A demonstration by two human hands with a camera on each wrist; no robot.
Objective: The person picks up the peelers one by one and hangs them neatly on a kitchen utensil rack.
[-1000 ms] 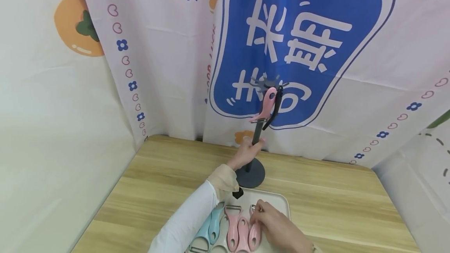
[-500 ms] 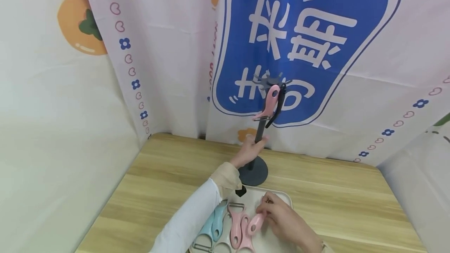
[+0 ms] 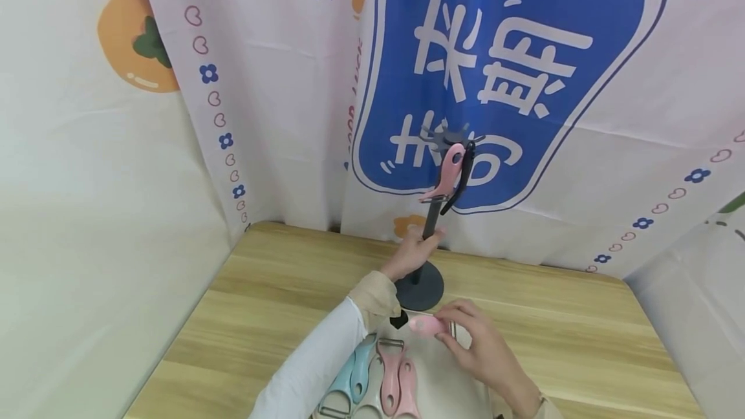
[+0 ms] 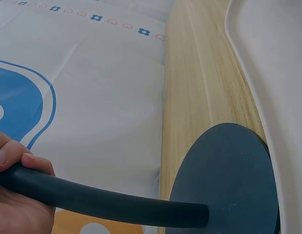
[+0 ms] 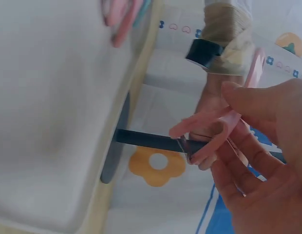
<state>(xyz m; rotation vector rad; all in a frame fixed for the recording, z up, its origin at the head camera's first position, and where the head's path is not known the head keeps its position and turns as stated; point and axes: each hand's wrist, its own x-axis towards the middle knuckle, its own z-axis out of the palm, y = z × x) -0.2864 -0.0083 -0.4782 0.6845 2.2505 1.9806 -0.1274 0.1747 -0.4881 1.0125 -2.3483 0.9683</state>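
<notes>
Your left hand (image 3: 412,255) is wrapped all the way around the tall dark stand (image 3: 432,216). Your right hand (image 3: 485,349) has its grip almost closed, pinching a small pink plastic peeler (image 3: 427,324) up near the far edge of the white tray (image 3: 451,380). Two other pink peelers (image 3: 390,377) and two light-blue peelers (image 3: 360,375) lie in the tray. A hanging pink peeler (image 3: 449,176) and a thin black tool (image 3: 463,180) are on the stand's top.

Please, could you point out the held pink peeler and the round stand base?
Held pink peeler (image 3: 432,325): head view, on its handle.
Round stand base (image 4: 226,170): left wrist view, on its upper surface.
</notes>
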